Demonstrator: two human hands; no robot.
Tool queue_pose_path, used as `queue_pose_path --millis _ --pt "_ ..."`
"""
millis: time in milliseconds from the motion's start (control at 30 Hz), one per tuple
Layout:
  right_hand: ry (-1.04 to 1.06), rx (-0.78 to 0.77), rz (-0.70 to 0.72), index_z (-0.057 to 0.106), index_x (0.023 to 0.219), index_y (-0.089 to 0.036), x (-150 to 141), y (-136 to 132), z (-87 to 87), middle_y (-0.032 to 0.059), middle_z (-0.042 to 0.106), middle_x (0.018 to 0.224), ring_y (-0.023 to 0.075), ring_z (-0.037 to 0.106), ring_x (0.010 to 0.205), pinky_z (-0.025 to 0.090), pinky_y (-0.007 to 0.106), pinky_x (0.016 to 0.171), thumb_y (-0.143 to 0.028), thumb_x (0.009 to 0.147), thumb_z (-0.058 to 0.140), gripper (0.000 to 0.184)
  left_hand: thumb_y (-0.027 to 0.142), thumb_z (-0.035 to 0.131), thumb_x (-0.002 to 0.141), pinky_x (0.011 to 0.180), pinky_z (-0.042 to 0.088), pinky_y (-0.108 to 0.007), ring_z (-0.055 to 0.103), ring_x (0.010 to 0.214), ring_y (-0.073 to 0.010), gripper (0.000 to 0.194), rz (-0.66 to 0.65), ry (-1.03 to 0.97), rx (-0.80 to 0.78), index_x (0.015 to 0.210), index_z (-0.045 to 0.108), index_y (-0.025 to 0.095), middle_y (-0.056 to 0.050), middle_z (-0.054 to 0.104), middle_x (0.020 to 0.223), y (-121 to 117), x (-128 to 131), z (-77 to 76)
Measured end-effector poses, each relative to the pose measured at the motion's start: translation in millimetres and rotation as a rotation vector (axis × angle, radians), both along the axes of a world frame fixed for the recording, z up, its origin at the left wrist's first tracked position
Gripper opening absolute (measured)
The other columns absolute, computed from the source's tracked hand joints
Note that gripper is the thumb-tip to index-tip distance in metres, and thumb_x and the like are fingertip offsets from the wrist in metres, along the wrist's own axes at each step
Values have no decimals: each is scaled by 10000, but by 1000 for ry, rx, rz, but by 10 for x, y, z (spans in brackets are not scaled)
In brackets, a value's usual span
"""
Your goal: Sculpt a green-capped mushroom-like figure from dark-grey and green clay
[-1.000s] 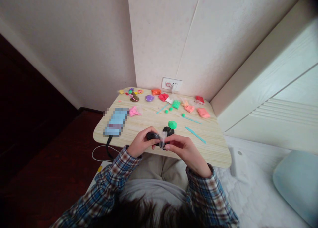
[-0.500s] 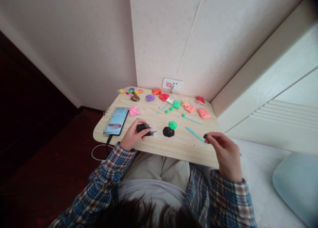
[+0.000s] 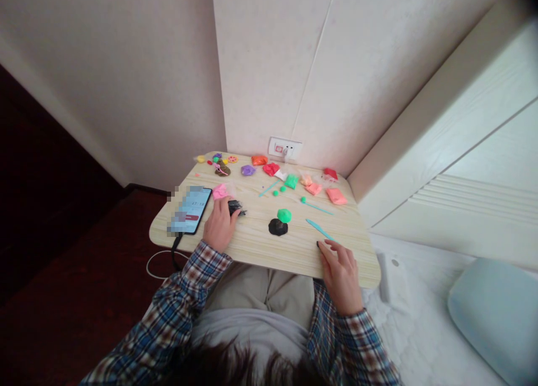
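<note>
My left hand (image 3: 221, 224) is closed on a packet of black clay (image 3: 235, 208), low over the table's left part, beside the pink clay packet (image 3: 220, 191). Between the thumb and fingers of my right hand (image 3: 340, 271) is a small piece of black clay (image 3: 318, 243), partly hidden by the fingers. That hand is near the table's front edge, just below a turquoise modelling tool (image 3: 319, 228). Midway between my hands lies a flat black clay disc (image 3: 277, 228), with a green clay piece (image 3: 284, 215) at its upper edge.
A phone (image 3: 191, 211) with a cable lies at the left of the table (image 3: 252, 249). Several clay packets, such as the orange (image 3: 259, 159) and green ones (image 3: 291, 181), line the back. Small green balls (image 3: 283, 189) and thin turquoise tools (image 3: 317, 208) lie mid-table.
My right hand has come down and left toward the table with the black clay piece. My left hand has moved slightly left and forward with the packet. The camera view has shifted a little.
</note>
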State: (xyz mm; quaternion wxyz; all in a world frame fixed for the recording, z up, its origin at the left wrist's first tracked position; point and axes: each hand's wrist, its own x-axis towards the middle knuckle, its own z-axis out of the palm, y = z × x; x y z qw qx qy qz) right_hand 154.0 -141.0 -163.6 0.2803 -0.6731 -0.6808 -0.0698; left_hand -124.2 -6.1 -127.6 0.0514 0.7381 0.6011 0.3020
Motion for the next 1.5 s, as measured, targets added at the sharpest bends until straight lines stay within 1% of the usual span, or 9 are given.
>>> queue_pose_path --millis 133,300,400,600,700,833,1167,1300,1500 --pt "-132 -16 70 290 1433 -168 -109 -186 -103 154 460 1391 266 423 1277 396 480 1000 -245 939 346 502 261 501 875 945 443 -425 500 1143 -287 365 -27 -6 92 1205 428 123 -160 493 1195 -16 -31 -2" --pt "-108 -81 202 28 1485 -180 -322 -190 -80 155 331 1478 265 303 1369 383 481 1050 -241 928 383 664 250 481 878 984 399 -456 462 1158 -302 379 -88 -4 196 1219 428 93 -180 485 1209 -20 -79 -11" --pt "-104 -105 273 35 1485 -212 -319 -116 -37 130 314 1490 258 279 1379 380 484 1060 -241 932 378 651 256 467 886 992 389 -451 463 1145 -292 377 -94 -13 220 1224 438 92 -173 490 1218 -37 -121 31" --pt "-99 -104 198 65 1484 -205 -259 -97 -33 146 304 1489 268 321 1359 367 510 1062 -267 940 366 625 221 428 898 1007 392 -416 480 1142 -245 316 -128 -128 233 1195 485 127 -137 525 1189 -123 -131 126" --pt "-110 -145 278 88 1483 -179 -281 -43 -39 144 299 1491 250 276 1379 342 485 1086 -280 944 349 607 187 421 895 1022 387 -401 482 1144 -227 296 -211 -159 256 1176 498 132 -128 539 1176 -207 -67 154" --pt "-137 -91 221 75 1483 -165 -214 31 -68 176 349 1461 276 317 1359 356 530 1059 -302 947 336 612 159 427 892 989 418 -378 515 1087 -207 267 -334 -176 265 1140 526 139 -110 573 1110 -343 -1 177" --pt "-120 -124 236 17 1483 -177 -381 -55 -74 151 232 1512 289 241 1386 341 529 1072 -305 934 371 666 128 385 896 855 489 -362 578 924 -191 247 -518 -252 165 1011 600 163 -84 644 944 -595 149 154" --pt "71 -178 350 38 1482 -207 -499 -43 -7 103 172 1536 262 180 1406 271 514 1119 -321 936 362 645 129 371 896 829 498 -356 588 901 -189 254 -558 -253 161 987 607 158 -84 656 920 -694 232 128" --pt "873 -286 396 186 1462 -283 -307 81 175 39 220 1532 195 266 1383 214 474 1142 -366 964 252 509 113 399 883 903 488 -345 593 1041 -187 267 -768 -68 190 1076 583 125 -93 668 1063 -835 535 11"
